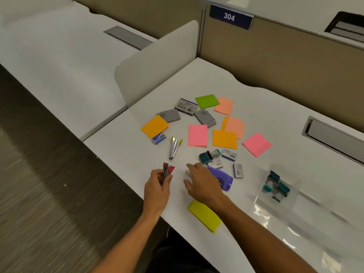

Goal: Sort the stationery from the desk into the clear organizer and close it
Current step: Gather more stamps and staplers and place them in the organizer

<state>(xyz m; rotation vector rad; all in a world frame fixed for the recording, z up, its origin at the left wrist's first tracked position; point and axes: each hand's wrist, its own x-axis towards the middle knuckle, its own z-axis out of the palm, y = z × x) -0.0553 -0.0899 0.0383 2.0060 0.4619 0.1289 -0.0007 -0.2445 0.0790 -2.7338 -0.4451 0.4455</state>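
Head view, over a white surface (266, 107) strewn with stationery. Landmark: purple hole punch (223, 179), near the middle of the front edge.

Nearest, in front of the punch: yellow-green sticky pad (204, 215), partly under the right forearm.

Left of the punch: left hand (157, 187) raised over the surface edge, grip closed around a red stapler (167, 171), fingers curled round its metal body.

Directly at the punch: right hand (202, 182), fingers spread and fairly straight, grip wide, lying over the punch's left part and over something pale and unclear beneath the fingertips; actual contact impossible to tell.

Right of the punch, well apart: clear organizer (275, 196), lid open, holding teal stamps (279, 184) in one compartment.

Just beyond the punch: one teal stamp (206, 157) and three small staple boxes (229, 154).

Beyond and left of the punch: yellow-tipped stapler (174, 148) lying flat, with a blue staple box (159, 138) beside it, touching an orange pad (154, 126).

Farther beyond the punch: pink pads (198, 135), orange pad (224, 139), salmon pads (234, 127) and, off to the right, another pink pad (257, 144).

Farthest from the punch: three grey cases (186, 106), a green pad (206, 101) and a salmon pad (224, 106).
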